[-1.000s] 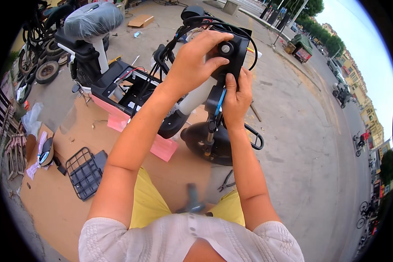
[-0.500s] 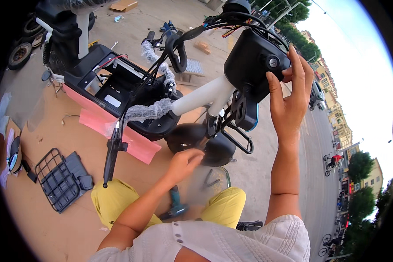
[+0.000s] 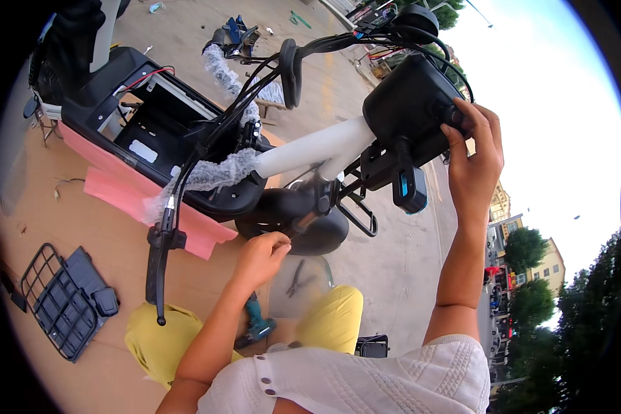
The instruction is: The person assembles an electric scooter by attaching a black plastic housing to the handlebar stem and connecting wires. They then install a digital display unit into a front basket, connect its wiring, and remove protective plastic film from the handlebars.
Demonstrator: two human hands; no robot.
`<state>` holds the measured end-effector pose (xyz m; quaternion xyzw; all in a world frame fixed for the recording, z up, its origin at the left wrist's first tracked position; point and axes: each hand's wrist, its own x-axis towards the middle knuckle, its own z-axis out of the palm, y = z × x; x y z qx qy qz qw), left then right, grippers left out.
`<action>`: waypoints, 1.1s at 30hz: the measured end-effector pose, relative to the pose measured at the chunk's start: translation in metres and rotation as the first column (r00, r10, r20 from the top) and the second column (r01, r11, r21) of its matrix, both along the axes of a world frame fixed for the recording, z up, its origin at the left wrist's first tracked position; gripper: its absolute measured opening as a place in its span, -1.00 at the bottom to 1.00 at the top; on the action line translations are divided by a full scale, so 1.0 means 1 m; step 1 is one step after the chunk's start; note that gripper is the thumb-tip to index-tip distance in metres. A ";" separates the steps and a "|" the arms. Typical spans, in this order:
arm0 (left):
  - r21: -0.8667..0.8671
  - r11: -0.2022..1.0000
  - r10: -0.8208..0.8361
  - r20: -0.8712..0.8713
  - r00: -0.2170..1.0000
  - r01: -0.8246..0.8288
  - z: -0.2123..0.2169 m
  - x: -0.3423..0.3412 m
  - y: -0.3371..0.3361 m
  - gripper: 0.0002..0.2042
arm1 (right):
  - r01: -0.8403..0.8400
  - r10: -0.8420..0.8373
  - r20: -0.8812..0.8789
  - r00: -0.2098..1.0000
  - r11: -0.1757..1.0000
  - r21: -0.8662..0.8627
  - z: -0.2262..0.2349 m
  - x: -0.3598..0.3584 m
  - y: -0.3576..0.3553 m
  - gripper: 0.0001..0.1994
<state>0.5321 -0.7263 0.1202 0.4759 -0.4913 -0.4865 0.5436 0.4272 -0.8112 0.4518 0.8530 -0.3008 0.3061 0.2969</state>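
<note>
A black and white electric scooter [image 3: 310,148], partly wrapped in bubble film, stands in front of me. My right hand [image 3: 472,155] is raised and grips the right side of the black front housing [image 3: 407,114] at the handlebars. Down by the black front fender [image 3: 310,228], my left hand [image 3: 259,259] has its fingertips pinched together; whether something small sits between them I cannot tell. A loose black brake lever [image 3: 160,255] dangles from its cables just left of that hand.
A green power drill [image 3: 255,328] lies between my yellow-clad knees and pliers [image 3: 297,276] lie on the ground ahead. A black wire basket [image 3: 55,300] rests at lower left on brown cardboard. Pink foam [image 3: 121,190] sits under the scooter's open floor compartment.
My left hand has come off the front housing and dropped to the fender, fingers closing. My right hand has moved from below the housing to grip its right side. The view has shifted.
</note>
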 end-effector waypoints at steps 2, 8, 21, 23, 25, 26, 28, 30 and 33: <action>-0.006 1.000 -0.009 0.007 1.000 0.009 -0.002 0.000 -0.002 -0.83 | 0.022 -0.022 0.021 1.000 1.000 -0.006 0.000 -0.001 -0.006 -0.67; -0.006 1.000 -0.016 -0.025 1.000 0.015 0.007 0.002 -0.005 -0.82 | 0.056 -0.059 0.072 0.996 0.998 0.037 -0.001 -0.006 -0.009 -0.67; 0.019 0.999 -0.029 -0.068 0.997 0.030 0.006 0.002 -0.007 -0.82 | 0.034 -0.042 0.112 0.993 0.997 0.074 -0.010 0.000 -0.012 -0.65; 0.001 1.000 -0.030 -0.069 0.997 0.030 0.007 0.000 -0.007 -0.81 | 0.089 -0.090 0.051 0.995 0.996 0.015 -0.008 0.002 -0.010 -0.65; -0.008 1.000 -0.027 -0.061 0.998 0.026 0.007 0.000 -0.006 -0.80 | 0.119 -0.121 0.047 0.992 0.992 0.035 -0.008 0.002 -0.014 -0.66; -0.011 1.000 -0.023 -0.057 0.998 0.023 0.008 0.001 -0.006 -0.80 | 0.133 -0.135 0.046 0.990 0.990 0.045 -0.007 0.001 -0.015 -0.66; -0.019 1.000 -0.020 -0.062 0.998 0.019 0.008 0.000 -0.006 -0.81 | 0.112 -0.115 0.049 0.992 0.992 0.062 -0.007 0.001 -0.013 -0.68; -0.023 1.000 -0.015 -0.075 0.997 0.013 0.007 -0.001 -0.005 -0.81 | 0.089 -0.093 0.051 0.994 0.993 0.074 -0.007 0.002 -0.012 -0.69; -0.036 0.999 -0.003 -0.079 0.997 0.000 0.008 0.000 -0.005 -0.81 | 0.055 -0.059 0.051 0.997 0.996 0.073 -0.009 0.003 -0.011 -0.70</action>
